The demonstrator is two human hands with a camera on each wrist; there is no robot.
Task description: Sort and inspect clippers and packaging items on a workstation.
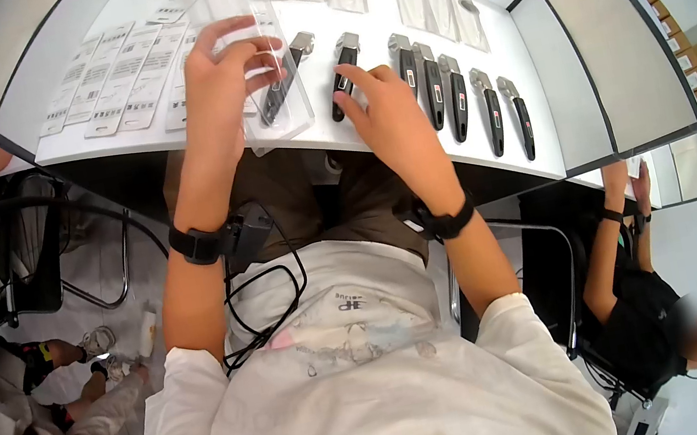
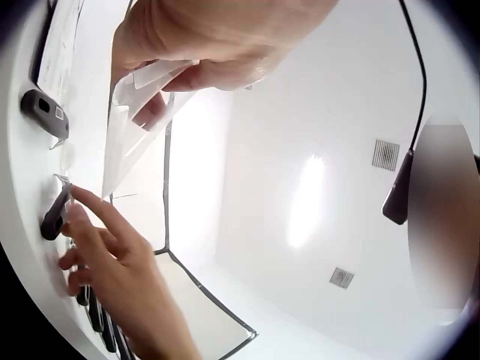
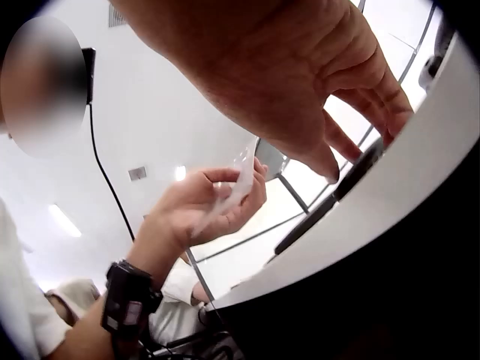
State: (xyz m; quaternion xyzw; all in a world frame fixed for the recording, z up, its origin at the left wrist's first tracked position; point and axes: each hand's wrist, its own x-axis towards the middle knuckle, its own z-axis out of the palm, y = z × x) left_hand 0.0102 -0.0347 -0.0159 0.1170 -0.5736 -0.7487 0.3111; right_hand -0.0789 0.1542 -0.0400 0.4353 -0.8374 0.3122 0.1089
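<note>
My left hand (image 1: 219,91) pinches a thin clear plastic package (image 2: 120,154) and holds it raised over the table's front edge. Seen through the plastic in the head view, a black-handled tool (image 1: 276,95) with a short metal head lies on the tabletop. My right hand (image 1: 394,116) is at another such tool (image 1: 347,52), thumb and index finger on its black handle. In the right wrist view the handle (image 3: 360,169) is low by the white surface, partly behind the fingers. To the right, several matching tools (image 1: 436,95) lie in a row, metal heads away from me.
Printed white cards (image 1: 132,74) are spread on the left of the white table (image 1: 518,66). Clear plastic packages (image 1: 438,11) lie along the back. Pale partition panels (image 1: 631,46) enclose the table. A cable (image 1: 297,296) hangs from my left wrist. Other people sit on both sides.
</note>
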